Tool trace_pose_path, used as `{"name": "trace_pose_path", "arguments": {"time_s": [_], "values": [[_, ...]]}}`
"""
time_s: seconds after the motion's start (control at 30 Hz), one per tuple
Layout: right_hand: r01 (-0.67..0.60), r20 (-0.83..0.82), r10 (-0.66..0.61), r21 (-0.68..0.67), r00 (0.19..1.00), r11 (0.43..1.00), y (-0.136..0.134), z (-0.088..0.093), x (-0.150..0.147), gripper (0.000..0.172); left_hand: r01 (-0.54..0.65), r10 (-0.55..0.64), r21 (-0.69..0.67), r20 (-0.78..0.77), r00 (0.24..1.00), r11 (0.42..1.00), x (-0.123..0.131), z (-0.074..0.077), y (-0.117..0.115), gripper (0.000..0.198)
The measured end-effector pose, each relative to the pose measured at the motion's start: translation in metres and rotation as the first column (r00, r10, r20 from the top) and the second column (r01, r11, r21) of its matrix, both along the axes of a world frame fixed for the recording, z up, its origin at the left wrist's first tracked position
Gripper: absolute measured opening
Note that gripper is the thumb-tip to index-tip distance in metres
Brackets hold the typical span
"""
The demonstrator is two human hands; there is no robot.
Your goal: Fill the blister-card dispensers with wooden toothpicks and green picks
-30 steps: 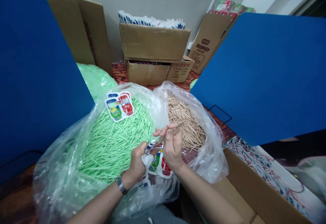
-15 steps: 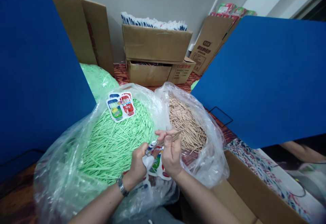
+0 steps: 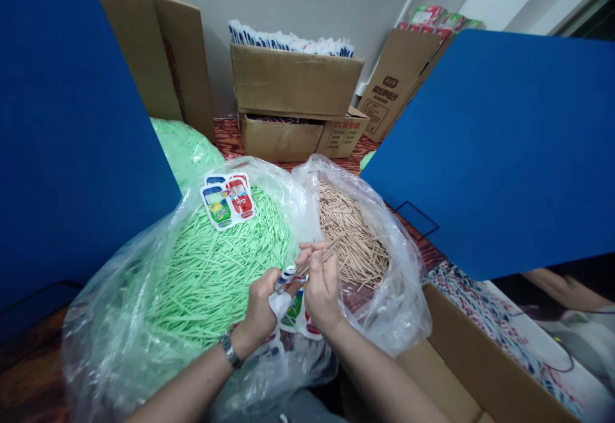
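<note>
My left hand (image 3: pixel 262 304) is closed on a small printed pouch (image 3: pixel 287 275), white with dark blue marks near its top. Just to the right, my right hand (image 3: pixel 323 288) pinches a few thin brown sticks (image 3: pixel 331 245), which slant toward the pouch's top edge; whether their ends are inside it I cannot tell. Below and between the hands lie more printed pouches (image 3: pixel 294 313), partly hidden. Green sticks (image 3: pixel 216 275) fill an open clear plastic bag on the left, with flat Sprite and Cola pouches (image 3: pixel 228 200) resting on them. Loose brown sticks (image 3: pixel 353 234) fill a second bag.
Blue panels (image 3: pixel 519 154) stand on both sides. Cardboard boxes (image 3: pixel 295 83) are stacked at the back, the upper one packed with pouches. An open carton (image 3: pixel 480 346) is at the lower right, near another person's arm (image 3: pixel 571 288) and a heap of packets (image 3: pixel 485 314).
My right hand's fingers and the brown sticks have shifted slightly. My left hand keeps its hold on the pouch, almost unmoved.
</note>
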State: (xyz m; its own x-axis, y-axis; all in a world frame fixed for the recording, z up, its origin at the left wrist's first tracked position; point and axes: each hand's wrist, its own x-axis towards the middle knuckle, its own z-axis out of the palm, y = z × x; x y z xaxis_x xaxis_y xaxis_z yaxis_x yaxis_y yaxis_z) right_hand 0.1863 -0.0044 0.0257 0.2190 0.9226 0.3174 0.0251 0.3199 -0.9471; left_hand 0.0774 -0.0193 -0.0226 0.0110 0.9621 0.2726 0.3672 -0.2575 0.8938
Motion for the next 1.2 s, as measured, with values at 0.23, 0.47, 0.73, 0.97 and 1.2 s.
{"name": "trace_pose_path", "arguments": {"time_s": [0.23, 0.47, 0.73, 0.97, 1.2], "values": [[-0.072, 0.071, 0.075, -0.046, 0.995, 0.996, -0.003, -0.004, 0.002, 0.023, 0.083, -0.075, -0.061, 0.119, 0.99, 0.995, -0.003, 0.005, 0.002, 0.019], [-0.264, 0.111, 0.276, -0.114, 0.955, 0.958, 0.002, -0.004, 0.018, 0.022, 0.224, -0.17, -0.134, 0.33, 0.929, 0.965, -0.003, 0.007, 0.011, 0.017], [-0.398, -0.089, 0.388, -0.177, 0.917, 0.9, 0.012, 0.001, 0.033, 0.033, 0.251, -0.177, -0.156, 0.377, 0.909, 0.955, -0.003, 0.007, 0.016, 0.015], [-0.325, 0.004, 0.328, -0.137, 0.945, 0.936, 0.015, 0.004, 0.03, 0.027, 0.266, -0.181, -0.171, 0.395, 0.901, 0.949, -0.004, 0.012, 0.015, 0.019], [-0.281, -0.115, 0.27, -0.093, 0.956, 0.955, 0.02, 0.0, 0.034, 0.025, 0.3, -0.21, -0.188, 0.389, 0.897, 0.935, -0.003, 0.011, 0.016, 0.016]]}}
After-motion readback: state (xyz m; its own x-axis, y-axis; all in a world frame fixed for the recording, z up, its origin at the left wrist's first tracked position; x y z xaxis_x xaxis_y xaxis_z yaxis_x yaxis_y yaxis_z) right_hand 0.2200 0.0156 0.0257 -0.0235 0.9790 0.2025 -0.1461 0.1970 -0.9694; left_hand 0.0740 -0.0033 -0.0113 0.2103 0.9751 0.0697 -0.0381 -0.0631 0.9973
